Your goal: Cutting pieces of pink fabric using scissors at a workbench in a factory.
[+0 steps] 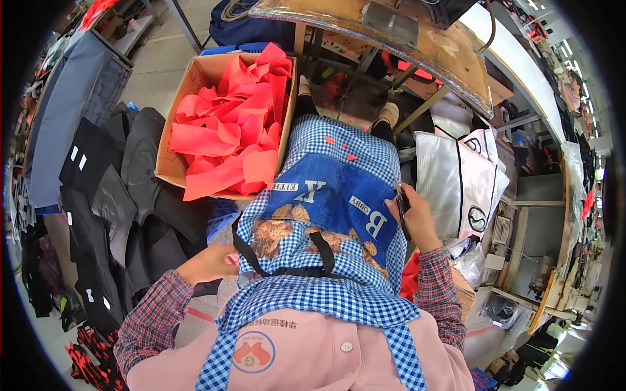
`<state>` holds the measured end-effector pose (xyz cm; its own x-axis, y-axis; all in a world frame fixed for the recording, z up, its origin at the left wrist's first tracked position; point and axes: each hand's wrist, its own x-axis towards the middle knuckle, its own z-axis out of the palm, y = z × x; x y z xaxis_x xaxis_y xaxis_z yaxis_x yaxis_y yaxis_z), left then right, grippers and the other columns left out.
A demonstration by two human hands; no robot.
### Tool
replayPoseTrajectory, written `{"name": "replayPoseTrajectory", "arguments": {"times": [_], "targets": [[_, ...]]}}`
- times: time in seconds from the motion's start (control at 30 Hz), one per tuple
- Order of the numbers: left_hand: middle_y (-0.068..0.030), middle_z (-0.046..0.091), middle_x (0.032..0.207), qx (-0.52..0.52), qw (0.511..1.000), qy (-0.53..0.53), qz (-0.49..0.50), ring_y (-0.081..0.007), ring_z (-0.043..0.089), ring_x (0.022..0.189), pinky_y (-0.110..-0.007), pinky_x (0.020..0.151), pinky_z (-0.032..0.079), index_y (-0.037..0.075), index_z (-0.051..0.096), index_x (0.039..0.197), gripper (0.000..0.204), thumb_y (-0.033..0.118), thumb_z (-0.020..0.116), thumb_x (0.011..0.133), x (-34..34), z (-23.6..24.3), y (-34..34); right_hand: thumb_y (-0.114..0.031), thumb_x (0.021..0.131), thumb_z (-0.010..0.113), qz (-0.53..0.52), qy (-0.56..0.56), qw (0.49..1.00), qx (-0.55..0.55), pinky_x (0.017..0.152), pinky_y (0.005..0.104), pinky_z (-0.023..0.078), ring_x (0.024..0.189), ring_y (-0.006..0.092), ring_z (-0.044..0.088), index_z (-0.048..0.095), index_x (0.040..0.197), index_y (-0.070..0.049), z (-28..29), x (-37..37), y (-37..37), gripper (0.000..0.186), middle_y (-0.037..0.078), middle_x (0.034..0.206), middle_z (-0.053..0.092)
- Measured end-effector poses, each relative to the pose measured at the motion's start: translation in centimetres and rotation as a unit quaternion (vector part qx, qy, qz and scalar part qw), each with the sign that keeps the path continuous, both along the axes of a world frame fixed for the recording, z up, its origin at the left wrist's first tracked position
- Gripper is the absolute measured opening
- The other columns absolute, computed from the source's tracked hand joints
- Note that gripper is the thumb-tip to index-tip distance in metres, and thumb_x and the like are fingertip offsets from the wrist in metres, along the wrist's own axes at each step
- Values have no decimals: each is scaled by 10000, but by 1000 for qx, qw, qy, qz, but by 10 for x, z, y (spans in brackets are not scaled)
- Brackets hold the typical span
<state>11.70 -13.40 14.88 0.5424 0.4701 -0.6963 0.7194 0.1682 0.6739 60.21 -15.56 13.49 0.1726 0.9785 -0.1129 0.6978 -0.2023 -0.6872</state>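
My right hand (417, 216) is closed around a slim dark tool (403, 212) at the right side of my lap; its exact kind is unclear. To the left of my waist, my left hand (212, 266) is held with its fingers curled in beside the blue checked apron (339, 137). Whether something sits between those fingers is hidden. A cardboard box (171, 163) full of loose red fabric pieces (228, 124) stands ahead of the left hand, against my left leg. Small red scraps (352, 158) lie on the apron over my lap.
Black garment pieces (140, 169) are heaped left of the box. A worn wooden table (450, 49) spans the front. White bags (450, 182) with black trim lie at my right, near an open shelf unit (541, 215). A grey-blue covered stack (62, 117) stands far left.
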Motion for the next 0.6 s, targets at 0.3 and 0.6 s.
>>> {"name": "replayPoseTrajectory", "arguments": {"times": [0.3, 0.6], "targets": [[-6, 654, 943, -239, 907, -130, 322, -107, 630, 837, -288, 741, 558, 26, 644, 1101, 214, 210, 636, 992, 21, 9, -25, -218, 866, 766, 9, 17, 999, -38, 709, 359, 516, 764, 305, 658, 587, 1222, 16, -8, 1, 2, 462, 179, 896, 671], [-4, 685, 786, -116, 982, -47, 140, -94, 652, 689, -243, 586, 509, 37, 704, 934, 214, 242, 651, 963, -22, 5, 53, -164, 885, 748, 5, 10, 1000, -22, 666, 316, 493, 690, 185, 587, 595, 1215, -3, -14, 1, 7, 398, 115, 806, 631]]}}
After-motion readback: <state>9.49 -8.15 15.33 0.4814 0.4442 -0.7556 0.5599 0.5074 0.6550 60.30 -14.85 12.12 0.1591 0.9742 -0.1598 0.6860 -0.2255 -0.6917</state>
